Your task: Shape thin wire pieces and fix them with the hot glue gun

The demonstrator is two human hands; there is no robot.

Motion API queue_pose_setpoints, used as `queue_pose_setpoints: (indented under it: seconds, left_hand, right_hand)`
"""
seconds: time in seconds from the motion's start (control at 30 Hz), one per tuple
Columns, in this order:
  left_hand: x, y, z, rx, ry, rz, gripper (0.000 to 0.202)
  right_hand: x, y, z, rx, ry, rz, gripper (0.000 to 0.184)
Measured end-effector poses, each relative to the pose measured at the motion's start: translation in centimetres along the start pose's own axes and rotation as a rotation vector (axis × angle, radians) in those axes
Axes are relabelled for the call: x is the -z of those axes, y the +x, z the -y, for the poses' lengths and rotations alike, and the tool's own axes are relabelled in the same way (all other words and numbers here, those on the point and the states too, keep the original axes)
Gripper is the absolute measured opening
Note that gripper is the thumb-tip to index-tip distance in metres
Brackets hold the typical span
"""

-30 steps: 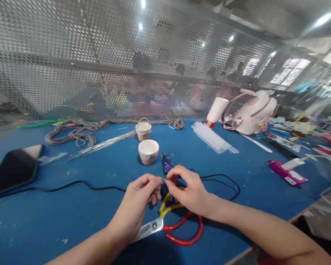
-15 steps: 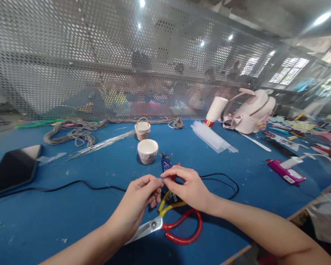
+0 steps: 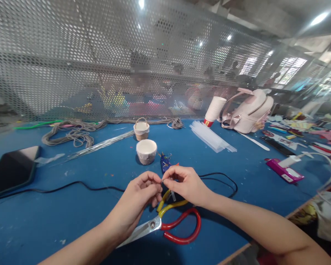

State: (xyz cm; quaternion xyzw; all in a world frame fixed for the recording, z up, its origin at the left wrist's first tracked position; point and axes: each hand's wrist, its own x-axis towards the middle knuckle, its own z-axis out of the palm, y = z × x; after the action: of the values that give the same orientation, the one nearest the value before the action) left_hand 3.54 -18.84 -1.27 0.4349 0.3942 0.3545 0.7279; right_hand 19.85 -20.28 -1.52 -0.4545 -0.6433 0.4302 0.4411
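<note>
My left hand (image 3: 143, 195) and my right hand (image 3: 184, 184) meet fingertip to fingertip above the blue table (image 3: 79, 217). The fingers of both are pinched; whatever lies between them is too small to make out. Under them are scissors (image 3: 154, 223) with red handle loops, lying on the table with the blades to the left. A yellow-handled tool (image 3: 169, 209) sits just above the scissors, partly covered by my right hand. Behind the fingertips is a blue glue gun-like object (image 3: 164, 162), mostly hidden. Past it stands a small white-lined cup (image 3: 146, 151).
A small handled basket (image 3: 141, 130) stands behind the cup. Grey cord (image 3: 68, 133), a phone (image 3: 13, 169) and clear strips (image 3: 99, 145) lie left. To the right are white sheets (image 3: 211, 136), stacked paper cups (image 3: 215, 110), a backpack (image 3: 248, 110) and a purple power strip (image 3: 284, 170).
My left index finger and thumb have spread a little apart, with the index fingertip still near my right fingertips. My right hand keeps its pinch, and the view has shifted slightly.
</note>
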Motion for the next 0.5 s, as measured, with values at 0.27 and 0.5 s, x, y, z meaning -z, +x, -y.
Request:
queue_pose_setpoints:
  seconds: [0.27,0.5]
  left_hand:
    - [0.31,-0.10,0.41,-0.134,0.252,-0.053,0.018]
    - [0.33,-0.48,0.53,-0.327,0.355,-0.107,0.019]
  right_hand:
    - [0.16,0.02,0.24,-0.014,0.001,-0.013,0.005]
    - [0.06,0.14,0.07,-0.058,0.053,-0.012,0.010]
